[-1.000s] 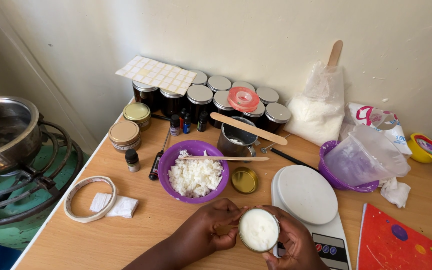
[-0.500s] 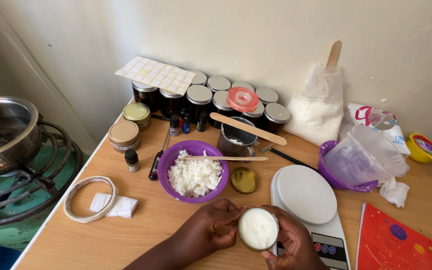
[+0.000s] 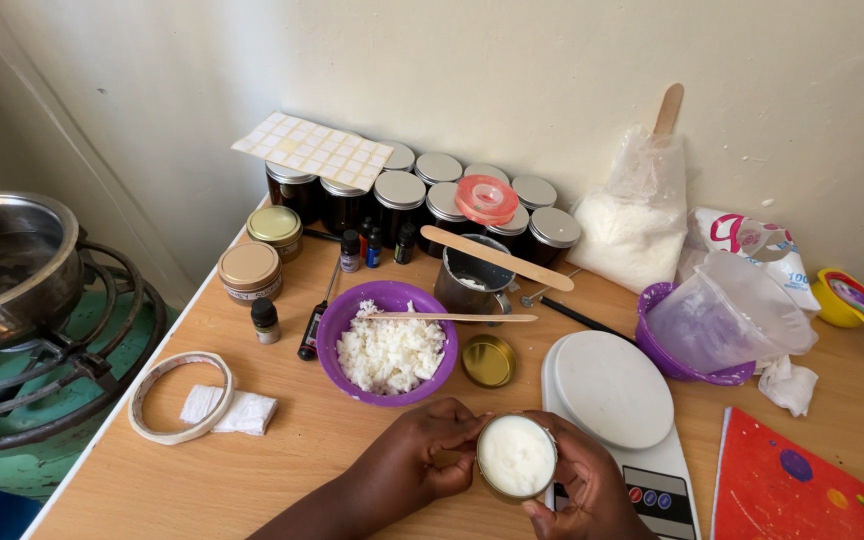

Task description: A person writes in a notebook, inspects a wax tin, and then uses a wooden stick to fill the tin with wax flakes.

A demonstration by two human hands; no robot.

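A small round tin of white wax (image 3: 517, 455) sits low in the middle of the head view, held between both hands above the wooden table (image 3: 282, 470). My left hand (image 3: 422, 455) pinches its left rim with fingertips. My right hand (image 3: 582, 490) cups it from below and the right. Just behind stands a purple bowl of white wax flakes (image 3: 387, 345) with a thin wooden stick (image 3: 452, 317) across its rim. A gold lid (image 3: 489, 360) lies beside the bowl.
A white scale (image 3: 612, 395) lies to the right, with a red booklet (image 3: 792, 490) beyond. Dark jars (image 3: 402, 200), a metal cup (image 3: 472, 280), a bag of flakes (image 3: 632, 225) and a purple jug (image 3: 702, 330) line the back. A tape ring (image 3: 180, 396) and a stove with pot (image 3: 12, 280) are left.
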